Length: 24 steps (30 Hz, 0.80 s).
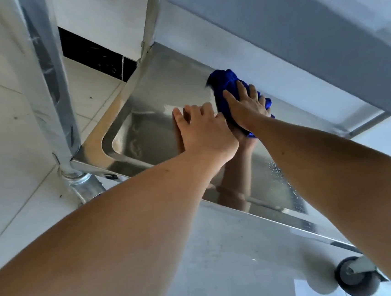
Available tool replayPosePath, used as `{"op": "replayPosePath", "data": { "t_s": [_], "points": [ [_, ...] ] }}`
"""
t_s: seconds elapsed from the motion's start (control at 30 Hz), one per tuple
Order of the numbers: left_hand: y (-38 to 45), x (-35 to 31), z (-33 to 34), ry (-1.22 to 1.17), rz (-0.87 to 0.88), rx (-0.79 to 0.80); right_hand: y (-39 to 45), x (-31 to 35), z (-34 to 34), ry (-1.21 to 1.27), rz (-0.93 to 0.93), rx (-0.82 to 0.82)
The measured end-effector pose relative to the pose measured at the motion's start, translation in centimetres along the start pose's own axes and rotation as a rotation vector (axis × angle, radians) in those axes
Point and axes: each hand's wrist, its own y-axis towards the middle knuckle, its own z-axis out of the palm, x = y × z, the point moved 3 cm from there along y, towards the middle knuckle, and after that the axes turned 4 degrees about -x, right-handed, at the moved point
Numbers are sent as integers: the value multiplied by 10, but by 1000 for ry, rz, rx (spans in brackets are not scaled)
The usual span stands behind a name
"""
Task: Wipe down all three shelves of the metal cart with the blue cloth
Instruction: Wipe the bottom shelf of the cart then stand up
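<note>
Both hands [225, 123] w/ cloth [225, 83], shelf [154, 128] mid.

A: Light's bright, even, daylight-like w/ a cool cast. Glare?
B: White hot patch on the shelf [151, 97] steel, plus mirror reflections of both arms there; shadows soft.
A: Sharpness?
B: Centre ok, slight softness overall. Wide-angle bends the post [47, 78] and forearms at the edges; the caster wheel [356, 278] bottom right is blurred

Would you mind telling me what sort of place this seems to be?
Likely a commercial kitchen or similar utility room: a stainless steel cart on caster wheels, pale floor tiles, and a blue cloth wiping its shelf.
</note>
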Motion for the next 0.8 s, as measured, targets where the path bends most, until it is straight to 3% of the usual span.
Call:
{"op": "replayPosePath", "data": {
  "t_s": [0.47, 0.67, 0.8],
  "points": [
    [-6, -13, -2, 209, -56, 77, -154, -71, -11, 12, -122, 50],
    [-8, -17, -9, 316, 33, 22, -208, -106, -22, -12, -143, 90],
    [-6, -39, -4, 266, 67, 8, -228, -130, -28, -1, -144, 95]
  ]
}}
